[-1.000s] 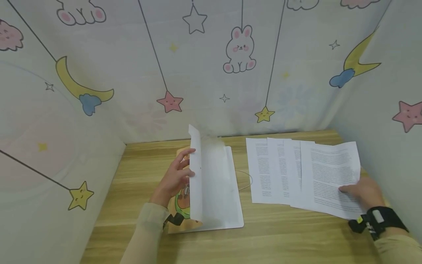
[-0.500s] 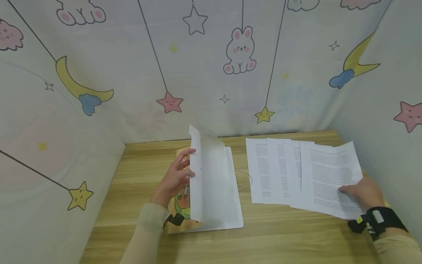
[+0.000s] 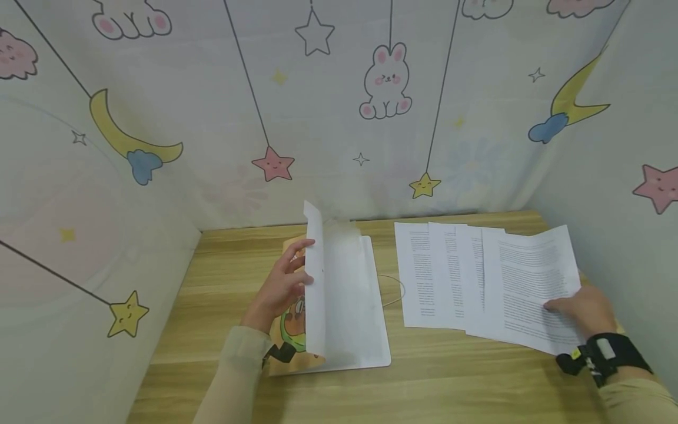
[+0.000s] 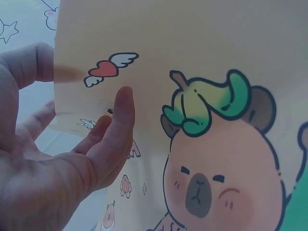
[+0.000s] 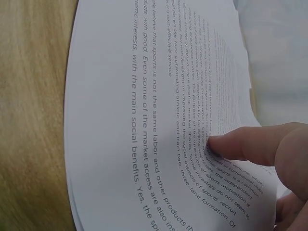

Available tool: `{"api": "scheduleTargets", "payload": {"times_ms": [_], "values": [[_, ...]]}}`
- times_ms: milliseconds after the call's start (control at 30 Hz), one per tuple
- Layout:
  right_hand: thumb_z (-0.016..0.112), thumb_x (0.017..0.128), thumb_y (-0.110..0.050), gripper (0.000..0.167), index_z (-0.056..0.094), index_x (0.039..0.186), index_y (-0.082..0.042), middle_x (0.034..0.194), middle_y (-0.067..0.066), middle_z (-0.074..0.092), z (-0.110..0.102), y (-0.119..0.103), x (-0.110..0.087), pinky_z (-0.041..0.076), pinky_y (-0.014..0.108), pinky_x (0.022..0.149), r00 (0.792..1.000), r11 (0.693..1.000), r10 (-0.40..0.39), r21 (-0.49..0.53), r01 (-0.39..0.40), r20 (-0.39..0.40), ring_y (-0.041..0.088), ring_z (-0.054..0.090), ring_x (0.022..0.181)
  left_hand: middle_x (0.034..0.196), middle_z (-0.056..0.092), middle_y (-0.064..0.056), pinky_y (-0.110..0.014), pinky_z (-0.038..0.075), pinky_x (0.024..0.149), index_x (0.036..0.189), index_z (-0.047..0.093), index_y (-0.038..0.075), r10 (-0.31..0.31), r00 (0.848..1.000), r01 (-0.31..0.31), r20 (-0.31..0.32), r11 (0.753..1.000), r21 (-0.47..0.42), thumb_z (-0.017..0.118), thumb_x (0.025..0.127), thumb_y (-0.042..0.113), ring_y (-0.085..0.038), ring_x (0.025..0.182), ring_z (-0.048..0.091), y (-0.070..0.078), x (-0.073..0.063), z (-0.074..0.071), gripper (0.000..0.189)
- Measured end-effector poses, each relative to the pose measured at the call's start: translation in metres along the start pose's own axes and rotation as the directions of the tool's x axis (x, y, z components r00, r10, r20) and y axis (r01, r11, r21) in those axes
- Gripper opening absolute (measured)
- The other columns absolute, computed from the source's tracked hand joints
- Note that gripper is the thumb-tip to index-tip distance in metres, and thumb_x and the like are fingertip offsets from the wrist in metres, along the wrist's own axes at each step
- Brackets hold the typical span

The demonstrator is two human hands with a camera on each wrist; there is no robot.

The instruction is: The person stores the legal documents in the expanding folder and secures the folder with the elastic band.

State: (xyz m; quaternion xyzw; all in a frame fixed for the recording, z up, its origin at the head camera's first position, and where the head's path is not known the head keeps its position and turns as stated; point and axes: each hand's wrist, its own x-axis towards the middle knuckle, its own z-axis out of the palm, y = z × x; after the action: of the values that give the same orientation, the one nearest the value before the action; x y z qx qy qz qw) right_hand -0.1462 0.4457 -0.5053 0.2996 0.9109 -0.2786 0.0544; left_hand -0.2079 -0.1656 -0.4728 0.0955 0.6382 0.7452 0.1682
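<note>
A folder [image 3: 352, 306] with a white inside lies on the table left of the middle, its printed front cover [image 4: 219, 154] raised and bent back. That cover has a cartoon capybara and a winged heart on it. My left hand [image 3: 281, 288] holds the cover by its edge; in the left wrist view the thumb shows on the printed side and a finger passes behind the edge. On the right, printed paper sheets [image 3: 418, 274] lie fanned out, overlapping. My right hand [image 3: 585, 309] grips the rightmost sheet [image 5: 110, 125] by its right side, thumb on top, other fingers mostly hidden beneath.
A thin elastic loop [image 3: 393, 290] sticks out from the folder's right edge toward the sheets. The wooden table [image 3: 413, 383] ends at a cartoon-printed cloth wall [image 3: 339, 118] behind. Similar walls stand close on the left and right.
The rightmost sheet's upper right corner has shifted slightly left and the sheet bends a little differently. My left hand and the folder cover look the same.
</note>
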Motion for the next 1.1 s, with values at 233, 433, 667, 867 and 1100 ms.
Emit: {"api": "scheduleTargets", "payload": {"times_ms": [233, 433, 667, 867, 1100], "values": [[0.085, 0.078, -0.02, 0.082, 0.04, 0.132, 0.022, 0.118, 0.045, 0.051, 0.001, 0.002, 0.004, 0.047, 0.058, 0.082, 1.0, 0.999, 0.027, -0.038, -0.026, 0.013, 0.053, 0.054, 0.099, 0.148, 0.045, -0.018, -0.042, 0.06, 0.085, 0.159, 0.039, 0.024, -0.006, 1.0, 0.006, -0.004, 1.0, 0.006, 0.056, 0.093, -0.007, -0.029, 0.115, 0.057, 0.0, 0.0, 0.0, 0.075], [0.083, 0.08, -0.024, 0.08, 0.04, 0.131, 0.021, 0.118, 0.045, 0.051, 0.0, 0.001, 0.008, 0.045, 0.061, 0.089, 0.999, 0.995, 0.024, -0.098, -0.021, 0.035, 0.053, 0.053, 0.102, 0.147, 0.046, -0.018, -0.041, 0.06, 0.085, 0.158, 0.039, 0.024, -0.006, 1.0, 0.006, -0.005, 1.0, -0.006, 0.056, 0.093, -0.008, -0.029, 0.114, 0.058, 0.0, -0.001, 0.0, 0.075], [0.086, 0.079, -0.022, 0.092, 0.035, 0.145, 0.018, 0.128, 0.044, 0.047, -0.001, 0.005, 0.008, 0.046, 0.06, 0.086, 0.996, 0.998, 0.059, 0.022, -0.061, 0.072, 0.053, 0.052, 0.105, 0.147, 0.046, -0.018, -0.047, 0.06, 0.087, 0.158, 0.039, 0.026, -0.01, 1.0, 0.01, -0.002, 1.0, -0.004, 0.056, 0.093, -0.006, -0.032, 0.117, 0.058, 0.001, -0.001, 0.0, 0.075], [0.088, 0.079, -0.028, 0.1, 0.033, 0.143, 0.024, 0.129, 0.044, 0.045, -0.002, 0.011, 0.008, 0.047, 0.058, 0.087, 0.989, 0.992, 0.115, 0.045, -0.12, 0.094, 0.051, 0.05, 0.107, 0.147, 0.046, -0.018, -0.044, 0.06, 0.087, 0.158, 0.039, 0.025, -0.013, 1.0, 0.013, -0.001, 1.0, -0.001, 0.056, 0.093, -0.007, -0.031, 0.116, 0.058, 0.001, 0.0, -0.001, 0.075], [0.078, 0.09, -0.026, 0.078, 0.041, 0.135, 0.026, 0.119, 0.041, 0.052, -0.004, 0.026, 0.013, 0.047, 0.05, 0.078, 0.99, 0.992, 0.1, 0.066, -0.107, 0.096, 0.046, 0.054, 0.098, 0.147, 0.045, -0.017, -0.04, 0.06, 0.084, 0.159, 0.039, 0.026, -0.013, 1.0, 0.013, 0.002, 1.0, 0.0, 0.056, 0.093, -0.007, -0.028, 0.112, 0.058, 0.001, 0.0, 0.0, 0.075]]}}
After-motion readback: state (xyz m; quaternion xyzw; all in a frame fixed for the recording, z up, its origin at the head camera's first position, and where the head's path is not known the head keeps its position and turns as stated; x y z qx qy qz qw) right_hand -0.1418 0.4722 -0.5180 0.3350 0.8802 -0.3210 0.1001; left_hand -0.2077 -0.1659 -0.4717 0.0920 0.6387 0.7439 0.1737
